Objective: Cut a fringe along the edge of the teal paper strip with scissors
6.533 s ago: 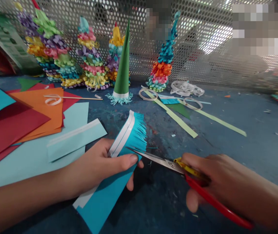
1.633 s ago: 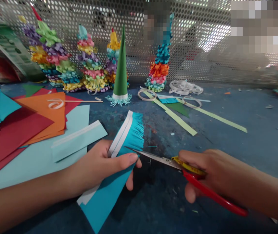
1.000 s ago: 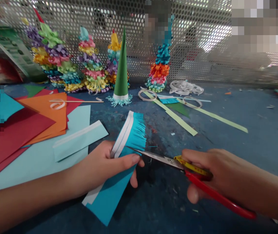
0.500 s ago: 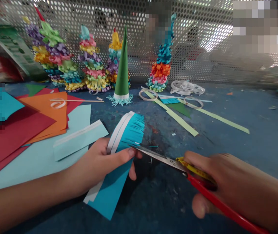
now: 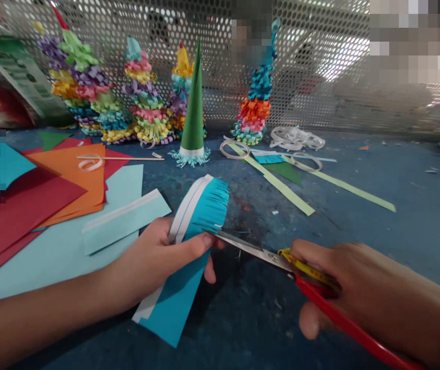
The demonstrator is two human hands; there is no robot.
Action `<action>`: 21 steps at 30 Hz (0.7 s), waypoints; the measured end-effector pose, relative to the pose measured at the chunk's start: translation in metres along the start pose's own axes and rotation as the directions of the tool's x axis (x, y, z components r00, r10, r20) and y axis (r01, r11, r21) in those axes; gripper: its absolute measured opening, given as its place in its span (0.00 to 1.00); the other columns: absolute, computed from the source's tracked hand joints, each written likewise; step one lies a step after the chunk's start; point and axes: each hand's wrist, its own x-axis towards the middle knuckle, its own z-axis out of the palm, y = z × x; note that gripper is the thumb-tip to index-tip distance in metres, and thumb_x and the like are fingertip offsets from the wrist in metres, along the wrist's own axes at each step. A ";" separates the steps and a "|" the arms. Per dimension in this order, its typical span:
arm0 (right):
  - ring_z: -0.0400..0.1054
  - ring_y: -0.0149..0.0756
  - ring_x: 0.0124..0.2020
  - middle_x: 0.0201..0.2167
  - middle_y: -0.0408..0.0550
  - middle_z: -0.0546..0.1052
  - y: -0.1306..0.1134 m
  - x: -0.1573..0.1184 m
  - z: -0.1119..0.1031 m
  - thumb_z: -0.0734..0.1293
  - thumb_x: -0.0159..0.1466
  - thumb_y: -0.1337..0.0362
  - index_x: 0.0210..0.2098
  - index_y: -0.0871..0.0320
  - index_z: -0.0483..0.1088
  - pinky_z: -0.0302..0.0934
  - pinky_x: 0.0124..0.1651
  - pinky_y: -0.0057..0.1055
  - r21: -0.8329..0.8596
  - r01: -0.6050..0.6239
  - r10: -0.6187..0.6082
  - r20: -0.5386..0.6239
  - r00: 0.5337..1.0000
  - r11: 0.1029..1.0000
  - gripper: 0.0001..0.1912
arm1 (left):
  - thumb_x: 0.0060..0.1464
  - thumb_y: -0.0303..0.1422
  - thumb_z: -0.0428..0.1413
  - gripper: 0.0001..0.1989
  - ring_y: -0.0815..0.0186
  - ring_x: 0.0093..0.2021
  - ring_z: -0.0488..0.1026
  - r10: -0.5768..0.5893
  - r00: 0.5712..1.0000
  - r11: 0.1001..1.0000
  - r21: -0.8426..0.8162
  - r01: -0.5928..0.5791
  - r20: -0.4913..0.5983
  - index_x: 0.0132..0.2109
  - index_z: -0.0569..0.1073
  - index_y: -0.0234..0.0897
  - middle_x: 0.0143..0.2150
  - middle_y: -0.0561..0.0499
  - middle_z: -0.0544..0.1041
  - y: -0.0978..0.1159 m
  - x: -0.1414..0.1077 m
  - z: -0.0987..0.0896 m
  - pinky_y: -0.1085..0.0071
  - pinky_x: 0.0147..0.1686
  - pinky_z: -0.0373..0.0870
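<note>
Head view: left hand (image 5: 162, 252) closed, thumb on top, fingers beneath, pinching a white-edged blue paper strip (image 5: 183, 293), held aslant over the near side of the surface (image 5: 359, 231), its fringed end toward the far edge. Right hand (image 5: 362, 280) closed round the handles of scissors (image 5: 274, 258), blade tips at the strip just beside left thumb. Green cone (image 5: 193, 121) upright toward far edge; coloured sheets (image 5: 19, 213) overlapping toward left edge

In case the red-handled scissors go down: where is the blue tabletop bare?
Small scraps aside, tabletop shows right of pale-green paper strips and between left hand and right hand, nearer than the scissors. Crowded: left, red, orange and pale-blue paper sheets; behind them, multicoloured fringed paper cones.
</note>
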 end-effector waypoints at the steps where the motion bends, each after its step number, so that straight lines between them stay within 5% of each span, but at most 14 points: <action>1: 0.73 0.38 0.18 0.19 0.38 0.82 -0.001 0.001 0.001 0.74 0.64 0.58 0.34 0.49 0.72 0.52 0.21 0.28 0.002 0.025 -0.025 -0.029 0.999 1.000 0.07 | 0.57 0.47 0.66 0.19 0.63 0.28 0.72 0.002 1.000 1.000 0.014 -0.002 0.000 0.26 0.82 0.38 0.29 0.48 0.85 0.000 0.000 0.000 0.73 0.27 0.69; 5: 0.69 0.39 0.17 0.14 0.37 0.75 -0.005 0.004 0.006 0.76 0.62 0.50 0.38 0.47 0.74 0.52 0.23 0.29 -0.054 0.087 -0.094 -0.151 0.984 0.995 0.12 | 0.59 0.48 0.64 0.21 0.63 0.29 0.73 0.005 1.000 1.000 0.030 -0.005 0.008 0.24 0.82 0.39 0.30 0.47 0.85 -0.001 -0.002 0.000 0.72 0.28 0.70; 10: 0.68 0.39 0.18 0.14 0.36 0.74 -0.003 0.006 0.003 0.75 0.61 0.48 0.37 0.47 0.74 0.52 0.24 0.29 -0.064 0.092 -0.101 -0.162 0.982 0.994 0.13 | 0.58 0.48 0.65 0.20 0.63 0.28 0.73 -0.033 0.999 0.999 -0.011 0.033 0.010 0.25 0.83 0.38 0.26 0.48 0.82 0.004 -0.003 0.003 0.73 0.27 0.68; 17: 0.74 0.38 0.20 0.22 0.36 0.85 0.002 -0.001 -0.010 0.72 0.64 0.62 0.30 0.49 0.68 0.57 0.24 0.28 0.093 0.012 -0.020 0.090 0.996 0.996 0.09 | 0.53 0.42 0.71 0.12 0.66 0.25 0.73 -0.113 0.989 0.978 -0.163 0.128 0.100 0.33 0.83 0.39 0.22 0.52 0.83 0.011 -0.004 0.004 0.74 0.28 0.69; 21: 0.75 0.37 0.21 0.25 0.36 0.87 0.000 -0.001 -0.008 0.70 0.66 0.62 0.31 0.49 0.69 0.57 0.23 0.27 0.095 0.007 -0.019 0.124 0.992 0.995 0.08 | 0.55 0.43 0.71 0.13 0.66 0.25 0.74 -0.094 0.983 0.981 -0.154 0.118 0.157 0.34 0.83 0.38 0.23 0.52 0.83 0.009 -0.003 0.002 0.75 0.29 0.70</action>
